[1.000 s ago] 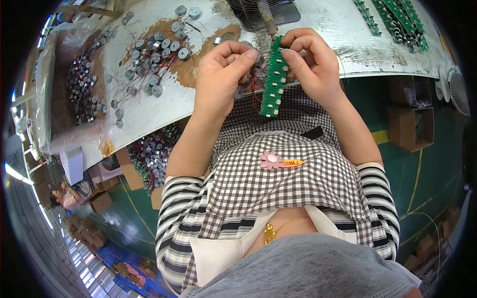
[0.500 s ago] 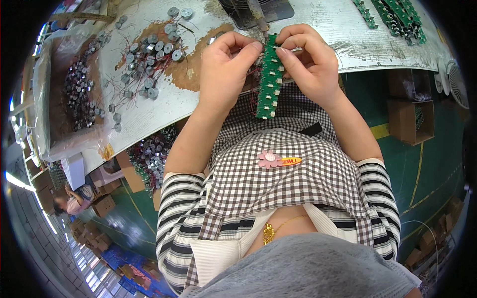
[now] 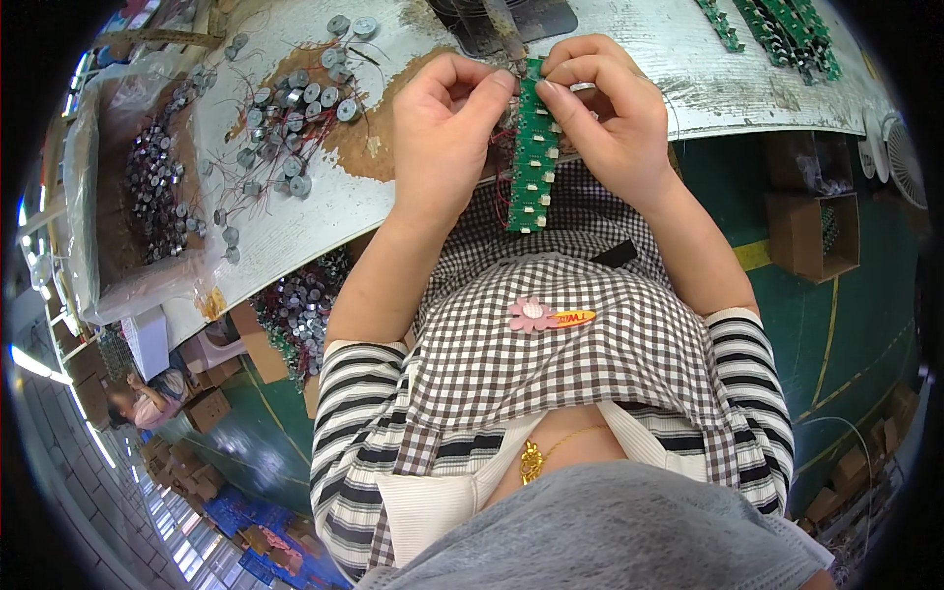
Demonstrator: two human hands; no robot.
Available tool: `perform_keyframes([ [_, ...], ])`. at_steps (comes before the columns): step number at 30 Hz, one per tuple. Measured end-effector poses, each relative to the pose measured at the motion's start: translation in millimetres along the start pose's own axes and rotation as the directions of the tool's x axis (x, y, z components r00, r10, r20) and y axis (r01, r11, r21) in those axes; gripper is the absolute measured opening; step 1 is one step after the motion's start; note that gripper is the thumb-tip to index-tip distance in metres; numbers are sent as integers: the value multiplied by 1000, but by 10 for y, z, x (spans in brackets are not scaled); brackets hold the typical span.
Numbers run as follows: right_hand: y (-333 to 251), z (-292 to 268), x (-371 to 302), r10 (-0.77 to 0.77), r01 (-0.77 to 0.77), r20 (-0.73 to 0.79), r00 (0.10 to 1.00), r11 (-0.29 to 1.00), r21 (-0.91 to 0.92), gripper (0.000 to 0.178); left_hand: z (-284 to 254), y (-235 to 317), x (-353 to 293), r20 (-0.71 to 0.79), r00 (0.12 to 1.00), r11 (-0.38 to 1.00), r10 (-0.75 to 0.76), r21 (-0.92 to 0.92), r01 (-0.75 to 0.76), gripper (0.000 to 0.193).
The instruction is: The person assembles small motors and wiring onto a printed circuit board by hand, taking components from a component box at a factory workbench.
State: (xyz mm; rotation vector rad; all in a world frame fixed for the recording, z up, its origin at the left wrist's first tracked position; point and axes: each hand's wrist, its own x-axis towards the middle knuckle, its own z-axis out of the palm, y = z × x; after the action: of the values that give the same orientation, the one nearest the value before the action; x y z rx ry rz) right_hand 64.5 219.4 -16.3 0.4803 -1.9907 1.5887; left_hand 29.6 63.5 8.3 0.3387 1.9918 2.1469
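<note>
A long green circuit board strip (image 3: 532,167) with small white connectors along its right edge hangs over the table's front edge, toward my lap. My right hand (image 3: 615,118) pinches its upper part between thumb and fingers. Against the strip's upper left edge, my left hand (image 3: 444,123) is closed, thumb tip to forefinger; what it pinches is too small to make out. Thin red wires (image 3: 501,172) dangle along the strip's left side, below the left fingertips. Just beyond the fingertips, the tip of a grey rod like a soldering iron (image 3: 504,29) reaches the strip's top end.
Small round metal motors (image 3: 295,108) with red wires lie scattered on the worn white table (image 3: 295,211). More fill a plastic-lined box (image 3: 98,231) at left. Green boards (image 3: 787,39) are stacked at far right. A black base (image 3: 546,22) sits behind my hands.
Both hands and the circuit board strip have shifted slightly away from me, bringing the strip's top end closer to the rod's tip. My right fingers have moved a little left.
</note>
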Motion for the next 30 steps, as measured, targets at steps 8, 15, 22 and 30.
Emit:
perform_keyframes([
  [8,38,-2,-95,65,-66,-34,997,998,-7,9,11,-45,-47,-9,1000,997,28,65,-27,11],
  [15,16,13,-140,177,-160,-79,981,970,183,10,13,-52,-43,-9,999,997,39,64,-38,11],
  [22,37,30,-113,114,-111,-62,992,993,40,8,-27,-50,-29,38,999,991,19,134,-24,12],
  [30,35,32,-15,-29,25,-67,997,998,-62,7,-6,-16,2,5,998,994,70,83,-70,9],
])
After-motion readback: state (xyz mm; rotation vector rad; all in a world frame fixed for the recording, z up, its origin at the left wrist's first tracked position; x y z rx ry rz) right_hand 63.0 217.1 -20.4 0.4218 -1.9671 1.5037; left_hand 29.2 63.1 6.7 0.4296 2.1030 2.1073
